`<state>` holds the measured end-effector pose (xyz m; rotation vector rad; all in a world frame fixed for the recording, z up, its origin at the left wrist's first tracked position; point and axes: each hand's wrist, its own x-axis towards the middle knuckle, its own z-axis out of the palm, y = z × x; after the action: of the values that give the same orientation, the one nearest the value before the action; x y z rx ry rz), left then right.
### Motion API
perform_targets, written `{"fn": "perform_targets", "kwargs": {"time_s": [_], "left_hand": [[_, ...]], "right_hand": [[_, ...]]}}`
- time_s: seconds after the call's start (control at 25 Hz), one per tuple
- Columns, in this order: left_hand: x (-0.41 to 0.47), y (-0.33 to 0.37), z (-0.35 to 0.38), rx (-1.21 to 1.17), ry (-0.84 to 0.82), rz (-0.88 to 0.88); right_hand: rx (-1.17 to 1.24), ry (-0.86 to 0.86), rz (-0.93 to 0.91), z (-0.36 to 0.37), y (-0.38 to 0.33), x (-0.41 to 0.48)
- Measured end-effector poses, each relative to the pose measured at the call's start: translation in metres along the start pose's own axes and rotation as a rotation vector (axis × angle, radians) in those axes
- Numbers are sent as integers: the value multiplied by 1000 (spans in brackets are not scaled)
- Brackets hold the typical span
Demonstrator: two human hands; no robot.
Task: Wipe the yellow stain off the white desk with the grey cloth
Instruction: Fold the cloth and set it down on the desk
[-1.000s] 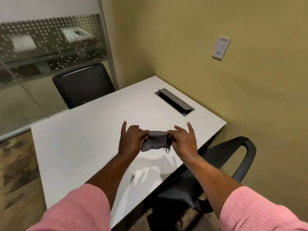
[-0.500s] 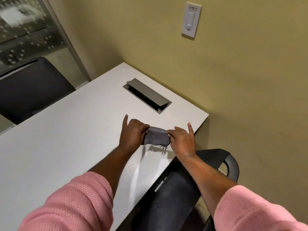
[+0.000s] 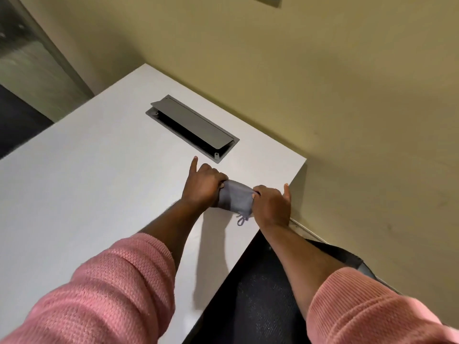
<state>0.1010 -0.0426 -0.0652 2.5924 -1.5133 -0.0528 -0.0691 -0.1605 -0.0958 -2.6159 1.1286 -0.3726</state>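
A small folded grey cloth (image 3: 236,198) is stretched between both hands just above the white desk (image 3: 99,189), near the desk's right edge. My left hand (image 3: 202,186) grips the cloth's left end, its index finger pointing away from me. My right hand (image 3: 272,206) grips the right end, thumb raised. A loose thread dangles from the cloth's lower edge. No yellow stain shows on the visible desk surface; the part under the hands and cloth is hidden.
A grey cable hatch (image 3: 192,127) with its lid tilted up sits in the desk just beyond the hands. A black chair (image 3: 260,301) stands below the desk's right edge. The yellow wall (image 3: 323,83) runs close behind.
The view has tilted down and come closer to the desk corner. Both hands, still holding the cloth, have moved toward the cable hatch and the right edge.
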Motion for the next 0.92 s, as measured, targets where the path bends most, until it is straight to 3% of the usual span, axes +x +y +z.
{"fn": "perform_targets", "kwargs": {"time_s": [0.12,0.24,0.56,0.92], "left_hand": [[24,5,18,-12,26,11],[40,12,31,-15,-20,36],[38,18,52,-39,-254,-21],[-11,13,22,-42,-253,-107]], "right_hand": [[-19,-145,124,4,12,29],[-76,-134,154,14,25,51],[-72,-209,25,21,29,56],[-118,-324,-13,-1,-5,23]]}}
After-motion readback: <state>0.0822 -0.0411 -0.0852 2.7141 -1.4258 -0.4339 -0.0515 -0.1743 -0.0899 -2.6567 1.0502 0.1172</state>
